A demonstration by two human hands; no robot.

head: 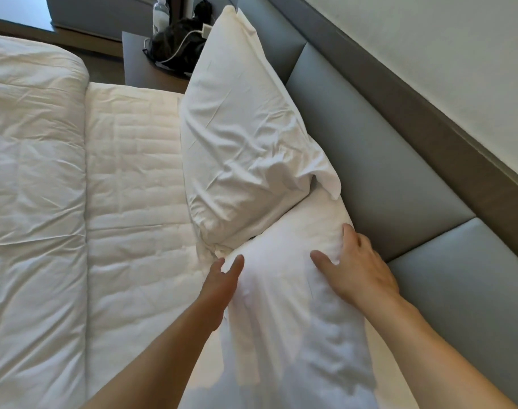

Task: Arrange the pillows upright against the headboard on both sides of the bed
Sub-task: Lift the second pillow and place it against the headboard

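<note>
Against the headboard (378, 160), the near pillow (284, 290) runs out of frame; left hand (221, 286) and right hand (355, 267) press it, fingers spread; far pillow (240, 137) overlaps its end.

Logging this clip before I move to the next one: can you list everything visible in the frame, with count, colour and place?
white pillows: 2; far one leaning on the headboard, near one under both hands, also at the headboard
grey padded headboard: 1, along the right side
white folded duvet: 1, left
white quilted mattress cover: 1, centre
dark bedside table: 1, top centre
black bag: 1, on that table
white charger with cable: 1, on the bag
clear plastic water bottle: 1, behind the bag
pale wall: top right
hands: left hand and right hand, open on the near pillow
</note>
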